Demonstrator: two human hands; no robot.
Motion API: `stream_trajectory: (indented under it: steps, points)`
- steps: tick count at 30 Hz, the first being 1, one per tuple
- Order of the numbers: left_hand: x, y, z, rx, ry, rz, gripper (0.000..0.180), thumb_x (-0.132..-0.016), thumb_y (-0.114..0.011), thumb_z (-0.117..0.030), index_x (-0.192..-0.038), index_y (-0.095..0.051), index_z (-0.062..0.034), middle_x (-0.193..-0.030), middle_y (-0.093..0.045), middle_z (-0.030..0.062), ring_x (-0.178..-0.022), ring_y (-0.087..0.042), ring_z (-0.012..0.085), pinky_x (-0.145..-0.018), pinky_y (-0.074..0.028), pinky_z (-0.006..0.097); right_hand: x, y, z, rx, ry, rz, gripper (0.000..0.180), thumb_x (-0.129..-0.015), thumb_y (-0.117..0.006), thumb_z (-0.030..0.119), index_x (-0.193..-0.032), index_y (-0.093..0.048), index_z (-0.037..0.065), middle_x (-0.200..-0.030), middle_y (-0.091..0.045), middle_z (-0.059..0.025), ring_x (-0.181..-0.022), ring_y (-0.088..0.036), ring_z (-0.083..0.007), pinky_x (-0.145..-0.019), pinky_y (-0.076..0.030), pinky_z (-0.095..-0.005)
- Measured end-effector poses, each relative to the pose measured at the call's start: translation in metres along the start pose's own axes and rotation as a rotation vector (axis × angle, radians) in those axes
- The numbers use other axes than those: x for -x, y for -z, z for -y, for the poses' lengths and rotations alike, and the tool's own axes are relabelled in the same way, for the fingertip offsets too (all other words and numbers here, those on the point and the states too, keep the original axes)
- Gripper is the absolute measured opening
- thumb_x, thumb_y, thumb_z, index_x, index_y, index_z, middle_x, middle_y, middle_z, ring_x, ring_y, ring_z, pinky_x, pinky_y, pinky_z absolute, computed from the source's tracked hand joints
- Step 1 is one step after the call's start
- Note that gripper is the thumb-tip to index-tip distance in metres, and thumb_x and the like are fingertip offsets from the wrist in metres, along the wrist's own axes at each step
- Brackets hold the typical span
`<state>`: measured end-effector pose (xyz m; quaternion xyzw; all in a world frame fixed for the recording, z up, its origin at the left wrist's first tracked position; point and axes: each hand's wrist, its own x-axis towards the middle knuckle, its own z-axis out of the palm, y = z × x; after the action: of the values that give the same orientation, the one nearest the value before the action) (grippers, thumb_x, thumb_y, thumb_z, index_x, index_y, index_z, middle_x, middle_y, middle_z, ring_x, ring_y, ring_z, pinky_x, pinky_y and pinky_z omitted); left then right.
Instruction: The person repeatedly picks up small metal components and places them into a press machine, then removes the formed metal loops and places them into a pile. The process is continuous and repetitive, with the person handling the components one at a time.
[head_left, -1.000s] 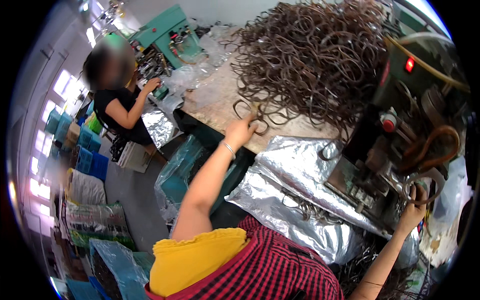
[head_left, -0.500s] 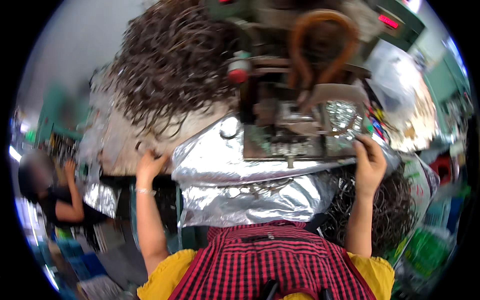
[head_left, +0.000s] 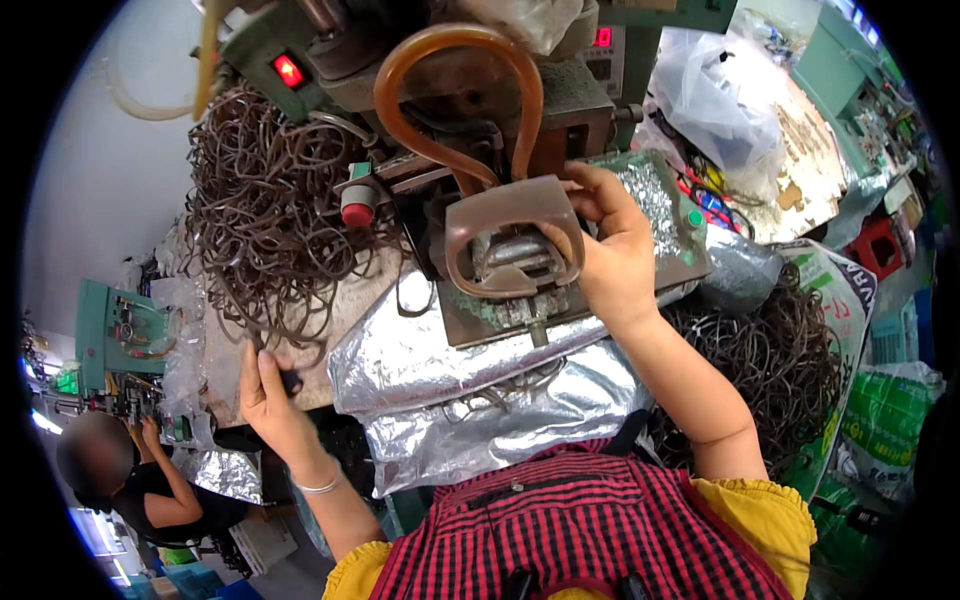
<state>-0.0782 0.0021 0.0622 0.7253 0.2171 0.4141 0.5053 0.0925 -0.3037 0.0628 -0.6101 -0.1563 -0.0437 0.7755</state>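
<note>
My right hand [head_left: 622,255] reaches into the press from its right side. Its fingers are bent behind a brownish see-through guard [head_left: 515,205], so the fingertips and anything between them are hidden. Below the guard, the metal fixture [head_left: 520,255] sits on a worn base plate [head_left: 475,328]. My left hand [head_left: 275,400] is at the edge of a big pile of brown metal rings [head_left: 265,220]. Its fingers are close together against a loop at the pile's lower edge. A small dark thing [head_left: 291,382] shows by these fingers; its kind is unclear.
Silver foil sheeting [head_left: 390,350] covers the bench front, with a single ring [head_left: 415,295] on it. More rings [head_left: 770,370] lie in a sack at right. A red-topped button [head_left: 357,207] and an orange hose [head_left: 455,45] are on the press. A co-worker [head_left: 160,490] sits at far left.
My right hand has gone from the plate's right front corner up and left into the press behind the guard. My left hand remains at the pile's near edge. The view has turned.
</note>
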Motion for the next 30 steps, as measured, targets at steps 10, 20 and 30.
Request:
stream_trajectory:
  steps: [10,20,30]
  points:
    - [-0.017,-0.135,-0.073,0.309,-0.735,0.195,0.032,-0.094,-0.055,0.007,-0.125,-0.060,0.0060,-0.098,-0.070,0.0164,-0.077,-0.065,0.0156,-0.070,-0.054,0.025,0.018,-0.023,0.044,-0.291,-0.195,0.036,0.055,-0.084,-0.062,-0.004,-0.136,-0.043,-0.005,-0.131,-0.056,-0.0159,-0.116,-0.056,-0.0189,-0.099,-0.044,-0.0321]
    - [0.026,-0.171,-0.054,0.059,-1.142,0.439,0.041,-0.062,-0.066,0.011,-0.100,-0.073,-0.0008,-0.086,-0.066,0.0099,-0.068,-0.061,0.0238,-0.059,-0.050,0.032,0.048,0.106,-0.015,1.415,0.037,-0.240,0.034,-0.077,-0.076,0.020,-0.106,-0.067,0.006,-0.099,-0.064,-0.0095,-0.101,-0.056,-0.0309,-0.083,-0.045,-0.0434]
    - [0.021,-0.174,-0.049,-0.009,-1.228,0.502,0.027,-0.079,-0.063,0.010,-0.103,-0.069,-0.0014,-0.092,-0.071,0.0154,-0.069,-0.064,0.0250,-0.059,-0.050,0.031,-0.019,0.106,-0.028,1.225,0.327,-0.244,0.012,-0.078,-0.072,0.015,-0.082,-0.065,0.006,-0.082,-0.064,-0.0110,-0.088,-0.059,-0.0341,-0.075,-0.047,-0.0448]
